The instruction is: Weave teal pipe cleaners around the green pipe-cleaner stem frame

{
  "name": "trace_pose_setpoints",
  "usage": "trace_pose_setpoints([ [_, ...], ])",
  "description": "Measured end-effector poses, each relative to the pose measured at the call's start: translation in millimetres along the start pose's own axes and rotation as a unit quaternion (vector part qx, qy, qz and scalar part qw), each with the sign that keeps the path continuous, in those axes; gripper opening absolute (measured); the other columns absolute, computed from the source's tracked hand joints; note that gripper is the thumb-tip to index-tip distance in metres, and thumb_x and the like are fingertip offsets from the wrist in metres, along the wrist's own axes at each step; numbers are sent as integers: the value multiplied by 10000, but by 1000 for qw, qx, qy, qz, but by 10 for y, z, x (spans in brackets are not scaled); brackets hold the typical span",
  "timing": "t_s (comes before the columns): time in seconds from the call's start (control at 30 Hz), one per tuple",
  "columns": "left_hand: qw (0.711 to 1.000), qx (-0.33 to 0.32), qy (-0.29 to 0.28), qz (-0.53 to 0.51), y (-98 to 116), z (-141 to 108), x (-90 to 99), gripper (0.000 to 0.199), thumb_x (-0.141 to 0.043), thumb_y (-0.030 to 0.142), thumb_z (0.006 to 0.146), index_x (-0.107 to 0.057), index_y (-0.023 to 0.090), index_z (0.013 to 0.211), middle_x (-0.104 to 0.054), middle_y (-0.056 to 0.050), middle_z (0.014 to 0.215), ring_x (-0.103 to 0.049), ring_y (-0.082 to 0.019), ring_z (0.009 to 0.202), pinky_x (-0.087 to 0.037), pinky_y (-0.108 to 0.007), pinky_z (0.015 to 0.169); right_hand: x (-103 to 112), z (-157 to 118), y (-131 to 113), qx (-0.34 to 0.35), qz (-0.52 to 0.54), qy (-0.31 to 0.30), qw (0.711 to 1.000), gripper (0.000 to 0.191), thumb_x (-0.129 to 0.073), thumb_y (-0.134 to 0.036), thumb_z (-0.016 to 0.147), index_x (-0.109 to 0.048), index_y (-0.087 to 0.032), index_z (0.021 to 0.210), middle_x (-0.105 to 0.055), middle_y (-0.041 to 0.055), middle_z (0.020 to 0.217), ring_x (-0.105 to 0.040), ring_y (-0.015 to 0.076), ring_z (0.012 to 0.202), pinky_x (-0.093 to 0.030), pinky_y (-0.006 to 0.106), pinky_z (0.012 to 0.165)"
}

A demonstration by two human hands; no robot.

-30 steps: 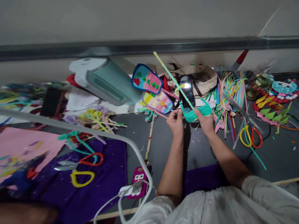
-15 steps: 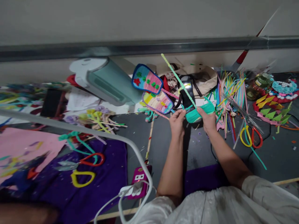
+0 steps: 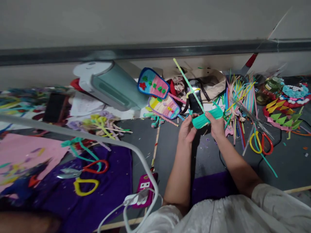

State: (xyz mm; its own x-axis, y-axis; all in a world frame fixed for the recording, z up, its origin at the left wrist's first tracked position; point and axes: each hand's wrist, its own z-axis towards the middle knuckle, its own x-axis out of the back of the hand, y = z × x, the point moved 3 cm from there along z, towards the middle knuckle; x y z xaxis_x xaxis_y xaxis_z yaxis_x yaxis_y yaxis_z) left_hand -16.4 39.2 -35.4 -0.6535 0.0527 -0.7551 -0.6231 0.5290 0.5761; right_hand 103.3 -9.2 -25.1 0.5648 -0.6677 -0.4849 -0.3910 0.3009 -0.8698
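Observation:
Between my two hands is a flat green piece wound from pipe cleaners (image 3: 203,120), held above the dark tabletop. My left hand (image 3: 187,130) grips its left end, thumb up against the edge. The right end is pinched by my right hand (image 3: 216,125), with the thumb on top. From the piece a long pale green pipe cleaner (image 3: 186,79) sticks up toward the far left, its tip yellowish. Beyond it lie two fan-shaped panels, one blue-edged (image 3: 153,83) and one striped in pastel colours (image 3: 164,106).
Red-and-yellow scissors (image 3: 82,174) lie on a purple cloth (image 3: 114,187) at left; a second pair (image 3: 261,142) lies at right beside bundled pipe cleaners (image 3: 240,97). A white cable (image 3: 143,158) arches over a pink power strip (image 3: 145,187). A person's blurred arm (image 3: 29,221) shows lower left.
My left hand has shifted from pinching a strand beside the green piece to gripping its left end. The upright pipe cleaner's tip has swung slightly right.

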Motion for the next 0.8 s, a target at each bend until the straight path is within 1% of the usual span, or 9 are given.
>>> trace_pose_setpoints([
  [0.13, 997, -39, -6, 63, 16, -6, -18, 320, -907, 277, 599, -714, 172, 831, -734, -38, 890, -689, -171, 827, -547, -303, 786, 7, -24, 27, 33, -41, 6, 999, 408, -854, -375, 629, -713, -183, 960, -791, 25, 911, -727, 183, 817, -615, 367, 872],
  [0.27, 978, -145, 65, 133, 12, -15, -18, 400, -941, 301, 516, -666, 165, 772, -671, 5, 761, -606, -111, 662, -495, -246, 674, -3, -114, 28, 87, -106, -15, 990, 312, -815, -414, 699, -733, -197, 907, -795, 33, 914, -735, 191, 821, -612, 373, 890],
  [0.33, 954, -226, 100, 172, 24, -33, -4, 393, -923, 358, 568, -622, 168, 735, -614, 28, 708, -548, -91, 623, -449, -219, 627, -11, -184, 21, 110, -148, -27, 982, 260, -792, -425, 738, -740, -201, 858, -789, 37, 868, -730, 193, 776, -612, 372, 876],
  [0.43, 901, -330, 133, 248, 61, -70, 43, 372, -844, 431, 702, -574, 176, 705, -528, 45, 670, -496, -88, 619, -400, -206, 603, -29, -277, -22, 157, -208, -57, 964, 217, -737, -434, 810, -743, -219, 837, -771, 38, 829, -715, 192, 759, -606, 365, 852],
  [0.53, 856, -380, 156, 315, 95, -93, 101, 328, -783, 448, 780, -605, 178, 724, -547, 24, 714, -539, -116, 710, -426, -216, 658, -58, -333, -118, 245, -271, -98, 926, 177, -683, -397, 866, -746, -235, 830, -753, 47, 836, -703, 197, 826, -583, 362, 867],
  [0.6, 843, -389, 159, 336, 107, -97, 122, 301, -768, 445, 798, -643, 176, 743, -583, 5, 747, -568, -133, 760, -444, -223, 686, -71, -346, -166, 287, -303, -113, 902, 172, -663, -373, 880, -749, -237, 819, -745, 50, 830, -695, 198, 848, -571, 361, 872],
  [0.63, 842, -389, 158, 337, 110, -96, 127, 295, -766, 444, 800, -662, 173, 747, -601, -3, 756, -577, -138, 769, -450, -227, 694, -71, -344, -173, 292, -309, -115, 898, 175, -659, -372, 882, -750, -237, 820, -744, 50, 830, -694, 198, 851, -569, 358, 869],
  [0.7, 855, -378, 151, 320, 114, -86, 129, 304, -769, 455, 796, -695, 164, 747, -641, -19, 770, -591, -140, 766, -462, -236, 704, -56, -319, -152, 267, -297, -106, 911, 186, -663, -395, 877, -748, -235, 832, -750, 47, 838, -700, 195, 844, -576, 350, 859],
  [0.8, 912, -299, 138, 245, 111, -33, 143, 342, -807, 484, 748, -716, 155, 722, -690, -38, 773, -605, -132, 706, -477, -247, 672, -12, -246, -70, 179, -245, -73, 950, 233, -711, -453, 826, -743, -223, 847, -768, 42, 841, -711, 193, 783, -598, 354, 842],
])
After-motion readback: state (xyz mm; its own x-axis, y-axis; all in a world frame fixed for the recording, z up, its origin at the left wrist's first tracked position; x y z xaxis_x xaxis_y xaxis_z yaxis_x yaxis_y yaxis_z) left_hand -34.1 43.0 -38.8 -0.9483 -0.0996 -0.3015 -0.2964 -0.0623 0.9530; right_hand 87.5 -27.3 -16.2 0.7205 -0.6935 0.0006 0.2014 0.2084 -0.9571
